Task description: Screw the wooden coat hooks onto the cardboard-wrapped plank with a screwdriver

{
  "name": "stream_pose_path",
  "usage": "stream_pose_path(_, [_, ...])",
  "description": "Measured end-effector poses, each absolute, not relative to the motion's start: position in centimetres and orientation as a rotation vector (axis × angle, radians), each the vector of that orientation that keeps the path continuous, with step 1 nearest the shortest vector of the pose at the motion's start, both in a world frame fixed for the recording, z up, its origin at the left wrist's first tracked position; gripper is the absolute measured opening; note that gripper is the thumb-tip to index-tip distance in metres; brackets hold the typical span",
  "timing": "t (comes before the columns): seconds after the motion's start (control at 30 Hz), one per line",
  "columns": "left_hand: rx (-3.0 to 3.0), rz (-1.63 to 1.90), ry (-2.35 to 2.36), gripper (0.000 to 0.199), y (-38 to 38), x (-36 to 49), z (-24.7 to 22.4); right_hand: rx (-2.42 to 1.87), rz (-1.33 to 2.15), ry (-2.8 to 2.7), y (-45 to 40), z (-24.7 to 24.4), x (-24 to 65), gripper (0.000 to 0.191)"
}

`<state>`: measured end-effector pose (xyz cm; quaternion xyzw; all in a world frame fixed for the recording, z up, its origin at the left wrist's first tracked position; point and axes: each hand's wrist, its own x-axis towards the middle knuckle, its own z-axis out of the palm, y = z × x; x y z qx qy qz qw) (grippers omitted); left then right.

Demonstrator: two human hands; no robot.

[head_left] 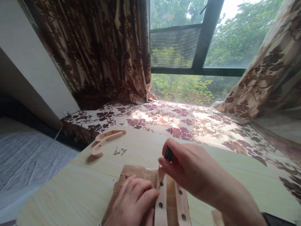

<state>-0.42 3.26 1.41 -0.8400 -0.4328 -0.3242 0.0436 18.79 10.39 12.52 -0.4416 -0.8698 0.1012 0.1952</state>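
Head view: what are the two hands at?

The right hand has thumb and forefinger pinched round the black end of what looks like a screwdriver, whose thin shaft points down at the top hole of the left wooden strip. The left hand lies over the cardboard, fingers close together and bent, a fingertip just at that strip's side. Whether it grips anything underneath, I can't tell.

And where does the strip sit?

On the cardboard, well in from the far edge of the table, with the right wooden strip beside it and a gap between. Two curved wooden pieces lie by the table's far left edge, and what look like small screws are just beside them.

How would the strip handle?

Light and stiff, I'd guess, smooth enough to skid on cardboard if pushed sideways. Best held by its long sides, away from the holes, with fingertips clear of the shaft.

And the driver?

Rigid, probably light; I'd wrap the handle, because a fingertip pinch could twist loose.
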Motion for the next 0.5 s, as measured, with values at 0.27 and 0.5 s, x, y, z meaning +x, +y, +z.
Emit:
stream_pose_path(0.27, [-2.607, -0.917, -1.354, 0.029, 3.1, -0.4, 2.5, -1.22, 0.3, -2.442, 10.3, 12.8, 19.2, 0.009])
stream_pose_path(0.5, [-2.595, -0.931, -1.329, 0.029, 3.0, -0.4, 2.8, -1.156, 0.403, -2.478, 9.6, 13.4, 19.4, 0.008])
